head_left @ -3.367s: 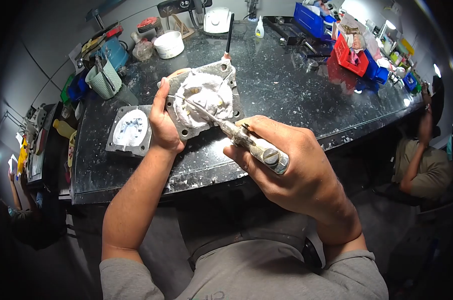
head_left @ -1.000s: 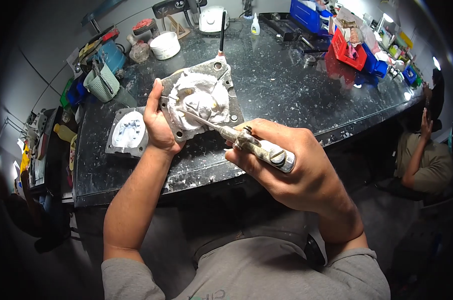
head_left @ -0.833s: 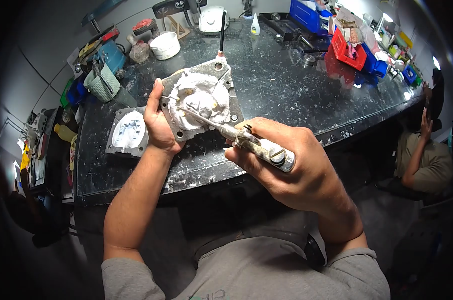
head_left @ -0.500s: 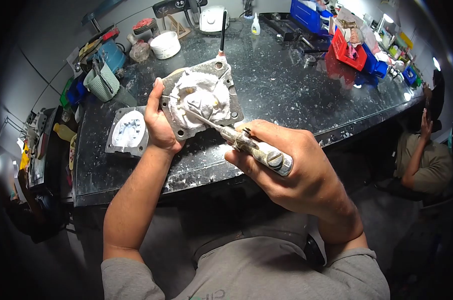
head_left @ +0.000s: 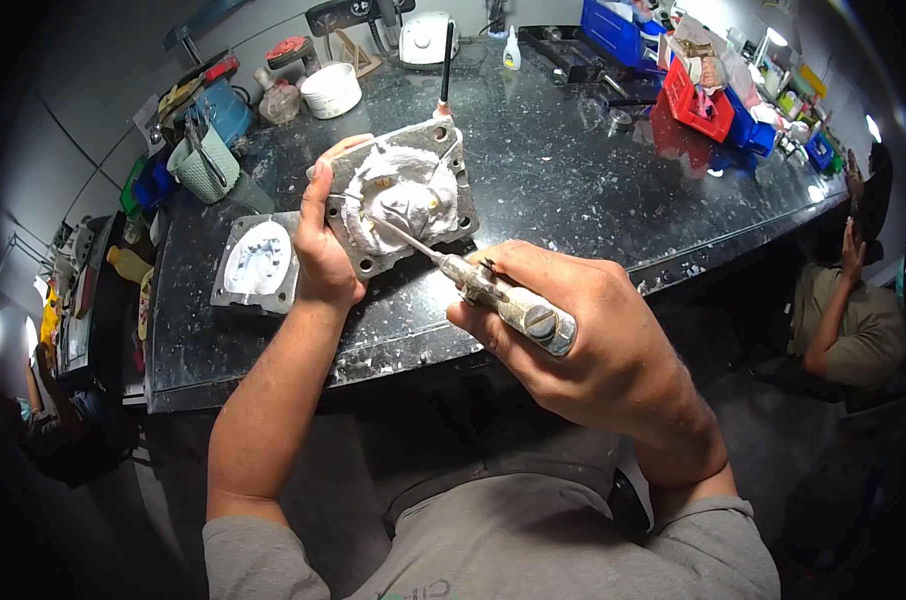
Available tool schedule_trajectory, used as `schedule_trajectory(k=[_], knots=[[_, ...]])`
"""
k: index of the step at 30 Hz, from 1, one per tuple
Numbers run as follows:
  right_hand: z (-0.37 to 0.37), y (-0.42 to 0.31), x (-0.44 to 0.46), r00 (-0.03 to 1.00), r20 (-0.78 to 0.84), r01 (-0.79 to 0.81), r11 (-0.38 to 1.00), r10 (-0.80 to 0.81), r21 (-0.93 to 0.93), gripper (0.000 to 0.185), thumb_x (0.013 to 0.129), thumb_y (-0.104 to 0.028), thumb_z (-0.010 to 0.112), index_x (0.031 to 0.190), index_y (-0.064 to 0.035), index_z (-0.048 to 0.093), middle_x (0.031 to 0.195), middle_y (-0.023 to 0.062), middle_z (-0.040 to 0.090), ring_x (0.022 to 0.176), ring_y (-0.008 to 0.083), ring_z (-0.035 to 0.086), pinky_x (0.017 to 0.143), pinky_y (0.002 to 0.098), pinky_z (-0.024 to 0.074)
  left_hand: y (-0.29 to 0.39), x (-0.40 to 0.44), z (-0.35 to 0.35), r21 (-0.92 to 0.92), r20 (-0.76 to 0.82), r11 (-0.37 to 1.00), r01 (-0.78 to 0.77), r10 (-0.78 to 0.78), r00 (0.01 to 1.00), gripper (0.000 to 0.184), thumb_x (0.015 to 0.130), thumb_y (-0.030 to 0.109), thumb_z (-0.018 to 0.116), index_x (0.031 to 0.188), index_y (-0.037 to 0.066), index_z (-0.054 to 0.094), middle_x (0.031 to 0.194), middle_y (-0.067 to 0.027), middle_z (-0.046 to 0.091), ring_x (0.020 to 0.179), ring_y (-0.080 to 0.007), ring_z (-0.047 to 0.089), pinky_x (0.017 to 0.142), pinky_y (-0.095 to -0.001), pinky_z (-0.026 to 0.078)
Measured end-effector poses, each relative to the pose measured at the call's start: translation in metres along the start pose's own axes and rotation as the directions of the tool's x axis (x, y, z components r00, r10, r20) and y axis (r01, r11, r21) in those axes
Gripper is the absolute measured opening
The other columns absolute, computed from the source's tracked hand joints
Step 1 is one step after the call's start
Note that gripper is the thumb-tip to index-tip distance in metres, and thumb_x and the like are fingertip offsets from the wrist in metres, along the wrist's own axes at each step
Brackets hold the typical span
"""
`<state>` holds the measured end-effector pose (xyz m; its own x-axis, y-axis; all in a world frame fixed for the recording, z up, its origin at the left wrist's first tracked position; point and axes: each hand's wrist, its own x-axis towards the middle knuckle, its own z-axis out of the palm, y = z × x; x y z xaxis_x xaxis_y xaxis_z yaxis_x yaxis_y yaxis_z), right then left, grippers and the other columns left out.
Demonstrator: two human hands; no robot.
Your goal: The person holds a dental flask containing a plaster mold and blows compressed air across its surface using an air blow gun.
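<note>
My left hand (head_left: 325, 258) is closed around the left side of a square metal dental flask half (head_left: 463, 222), holding it tilted above the bench. White plaster (head_left: 428, 180) fills it, rough and broken around a raised middle. In my right hand (head_left: 598, 345) is a worn metal air chisel (head_left: 491, 288), gripped between thumb and fingers. Its thin tip meets the plaster near the lower left of the mould. On the bench left of my left hand lies the other flask half (head_left: 230, 292), its white plaster (head_left: 256, 262) bearing a curved row of dark tooth-shaped marks.
The dark bench (head_left: 543, 170) is speckled with plaster bits. A tool basket (head_left: 201, 170) and a white bowl (head_left: 331, 92) stand at the left back. Behind are a small glue bottle (head_left: 512, 50) and, rightward, a red bin (head_left: 695, 105). A co-worker (head_left: 853, 320) sits at right.
The flask half has shifted slightly right and tilted a little in my left hand. More of my left fingers shows behind its upper edge. The chisel tip stays on the plaster.
</note>
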<state>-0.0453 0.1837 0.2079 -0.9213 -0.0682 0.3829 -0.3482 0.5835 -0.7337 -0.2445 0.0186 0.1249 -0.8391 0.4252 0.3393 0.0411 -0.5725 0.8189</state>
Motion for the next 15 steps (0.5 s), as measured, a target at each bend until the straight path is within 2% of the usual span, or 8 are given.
schedule_trajectory(k=[3, 6, 15], knots=[[0.0041, -0.0042, -0.0008, 0.995, -0.065, -0.074, 0.995, 0.078, 0.066, 0.013, 0.096, -0.004, 0.076, 0.108, -0.0007, 0.072, 0.091, 0.0148, 0.072, 0.077, 0.0256, 0.073, 0.071, 0.0364, 0.0558, 0.0011, -0.0014, 0.0039, 0.077, -0.008, 0.996, -0.042, 0.043, 0.999, 0.057, 0.111, 0.047, 0.043, 0.141, 0.001, 0.056, 0.129, -0.0175, 0.068, 0.121, -0.027, 0.069, 0.107, -0.0413, 0.055], [0.0005, -0.0034, 0.0004, 1.0, -0.007, -0.028, 1.0, 0.027, -0.001, 0.014, 0.096, -0.004, 0.076, 0.109, -0.0005, 0.072, 0.092, 0.015, 0.072, 0.079, 0.0285, 0.075, 0.073, 0.0368, 0.0563, 0.0017, -0.0018, 0.0041, 0.09, -0.004, 0.995, -0.048, 0.049, 0.999, 0.057, 0.11, 0.047, 0.043, 0.141, 0.001, 0.056, 0.13, -0.0176, 0.068, 0.121, -0.027, 0.069, 0.108, -0.0414, 0.055], [0.0017, -0.0017, -0.0017, 0.999, 0.005, -0.049, 0.999, 0.049, 0.011, 0.015, 0.095, -0.005, 0.078, 0.108, -0.0014, 0.071, 0.09, 0.0148, 0.071, 0.075, 0.0274, 0.073, 0.071, 0.0378, 0.0552, -0.0007, 0.0, 0.0006, 0.062, -0.017, 0.997, -0.044, 0.045, 0.999, 0.057, 0.11, 0.047, 0.043, 0.141, 0.0, 0.056, 0.129, -0.0174, 0.068, 0.12, -0.0272, 0.069, 0.107, -0.0416, 0.055]])
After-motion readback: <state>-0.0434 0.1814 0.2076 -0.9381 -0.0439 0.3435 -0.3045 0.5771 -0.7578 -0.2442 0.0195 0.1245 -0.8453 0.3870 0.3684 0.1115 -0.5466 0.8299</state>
